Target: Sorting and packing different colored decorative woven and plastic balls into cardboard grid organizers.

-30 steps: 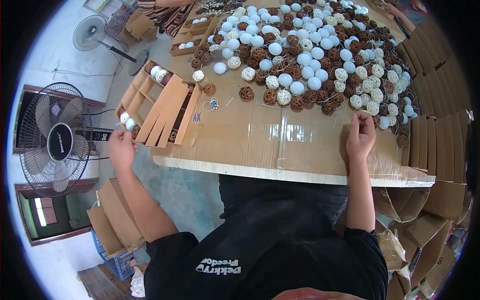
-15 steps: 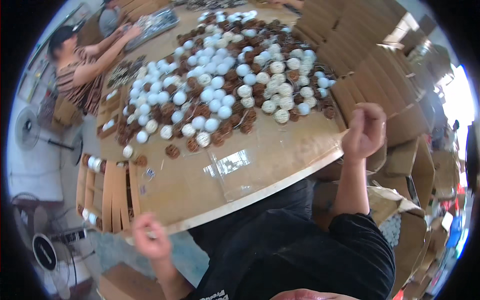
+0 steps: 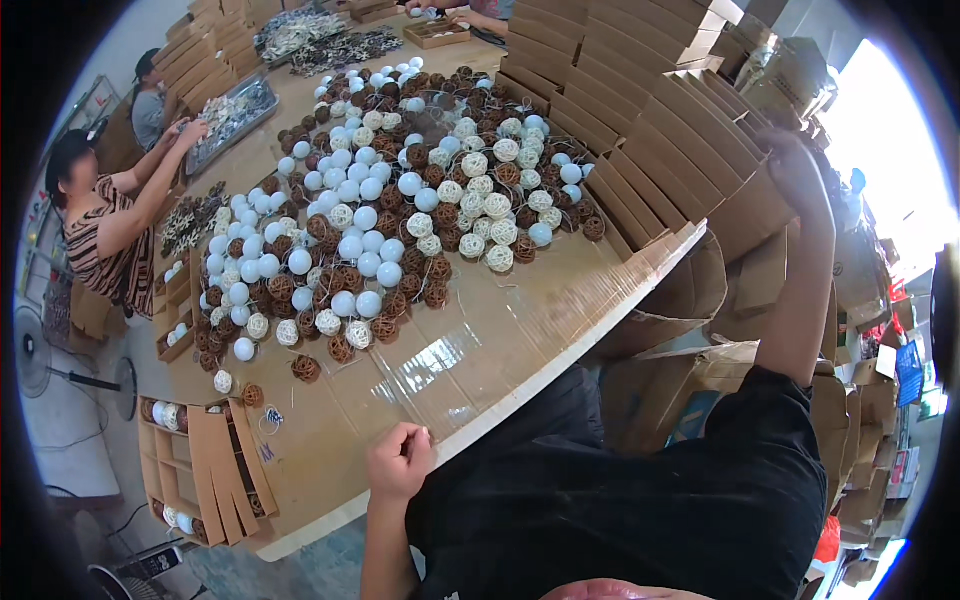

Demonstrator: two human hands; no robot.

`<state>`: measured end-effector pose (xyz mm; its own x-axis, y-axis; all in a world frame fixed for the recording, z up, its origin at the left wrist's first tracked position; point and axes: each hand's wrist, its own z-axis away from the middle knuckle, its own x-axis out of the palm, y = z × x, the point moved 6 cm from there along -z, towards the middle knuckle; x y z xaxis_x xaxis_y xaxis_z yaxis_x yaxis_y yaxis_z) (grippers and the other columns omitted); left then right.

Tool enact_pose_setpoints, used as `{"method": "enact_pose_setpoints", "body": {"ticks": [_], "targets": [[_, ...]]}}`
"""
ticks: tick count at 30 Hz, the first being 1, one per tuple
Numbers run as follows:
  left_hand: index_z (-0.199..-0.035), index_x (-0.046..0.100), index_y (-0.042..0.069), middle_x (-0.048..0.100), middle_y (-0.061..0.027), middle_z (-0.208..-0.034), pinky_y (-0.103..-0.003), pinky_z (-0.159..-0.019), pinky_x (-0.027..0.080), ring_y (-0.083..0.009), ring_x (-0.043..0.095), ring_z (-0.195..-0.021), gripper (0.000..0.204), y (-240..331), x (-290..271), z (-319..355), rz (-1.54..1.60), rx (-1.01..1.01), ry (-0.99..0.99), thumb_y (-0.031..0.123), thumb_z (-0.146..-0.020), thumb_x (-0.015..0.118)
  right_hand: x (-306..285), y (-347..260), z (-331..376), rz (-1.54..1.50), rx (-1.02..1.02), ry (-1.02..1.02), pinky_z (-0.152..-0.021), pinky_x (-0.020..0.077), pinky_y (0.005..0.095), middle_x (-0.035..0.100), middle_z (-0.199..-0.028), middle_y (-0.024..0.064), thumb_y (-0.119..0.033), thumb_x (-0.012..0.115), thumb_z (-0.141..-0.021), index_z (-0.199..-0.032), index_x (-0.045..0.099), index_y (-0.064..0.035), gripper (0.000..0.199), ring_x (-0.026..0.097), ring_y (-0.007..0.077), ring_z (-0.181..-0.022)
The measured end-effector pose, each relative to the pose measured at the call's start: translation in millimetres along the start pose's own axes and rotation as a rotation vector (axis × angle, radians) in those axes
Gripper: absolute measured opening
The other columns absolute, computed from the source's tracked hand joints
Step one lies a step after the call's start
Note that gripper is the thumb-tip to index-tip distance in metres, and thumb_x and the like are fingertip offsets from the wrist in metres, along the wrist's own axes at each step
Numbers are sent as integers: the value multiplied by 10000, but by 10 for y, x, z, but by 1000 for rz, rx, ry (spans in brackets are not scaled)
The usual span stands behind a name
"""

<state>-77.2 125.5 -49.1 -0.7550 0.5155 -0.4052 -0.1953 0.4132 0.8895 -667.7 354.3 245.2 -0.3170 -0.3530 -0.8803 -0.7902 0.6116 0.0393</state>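
My left hand (image 3: 400, 460) is curled into a fist at the table's near edge, and nothing shows in it. Off to the right, my right hand (image 3: 800, 172) is raised with its arm stretched out beside the stacked cardboard boxes (image 3: 690, 140). Its fingers are bent and blurred at the edge of a box, so I cannot make out whether they grip it. Across the table (image 3: 490, 340) lies a broad heap of string-light balls: smooth white balls (image 3: 350, 248), cream woven balls (image 3: 497, 206) and brown woven balls (image 3: 305, 369), joined by thin wires.
Divided cardboard boxes (image 3: 178, 465) with some balls stand by the table's left corner. Co-workers (image 3: 100, 215) work along the far left side near a metal tray (image 3: 232, 120). Open cartons (image 3: 670, 395) stand at my right. A fan (image 3: 60, 365) is on the left.
My right hand has gone up and outward to the stacked boxes. My left hand has moved right to the table edge and closed into a fist. The view has shifted, showing more of the far table.
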Motion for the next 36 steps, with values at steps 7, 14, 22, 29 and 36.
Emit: {"method": "enact_pose_setpoints", "body": {"ticks": [7,14,22,29,36], "targets": [[-785,655,83,563,-57,-667,-369,-519,447,-241,583,-566,142,106,107,-68,-277,73,49,122,-890,741,62,-432,145,51,-38,363,-970,531,441,724,-1134,189,22,610,-799,-1103,715,23,321,667,395,-1096],[-806,652,84,559,-49,-648,-350,-506,434,-217,575,-545,131,108,95,-58,-212,68,43,117,-894,744,-577,-1794,1005,-140,-627,708,-723,542,493,652,-837,148,-64,669,-730,-837,657,-19,116,667,348,-815],[-1273,680,4,632,-135,-1152,-350,-829,529,-209,619,-868,398,-91,-195,127,141,41,400,126,-906,770,462,-3770,1801,-1035,-1324,92,-634,511,384,566,-764,66,-230,590,-506,-712,567,-51,275,591,233,-678],[-1232,777,244,623,-81,-1381,-461,-1038,505,-341,510,-1335,436,291,-347,609,-698,451,-102,131,-810,771,1103,-4016,2150,-1086,-1378,78,-884,560,445,622,-817,76,-206,645,-570,-732,603,-54,226,668,286,-840],[-975,706,148,662,-52,-1210,-481,-1130,455,-300,551,-1275,278,334,-270,570,-693,416,-267,139,-709,788,1572,-4152,2162,-1003,-1411,-99,-1067,509,483,643,-891,74,-173,718,-643,-773,607,-66,202,670,297,-999]]}}
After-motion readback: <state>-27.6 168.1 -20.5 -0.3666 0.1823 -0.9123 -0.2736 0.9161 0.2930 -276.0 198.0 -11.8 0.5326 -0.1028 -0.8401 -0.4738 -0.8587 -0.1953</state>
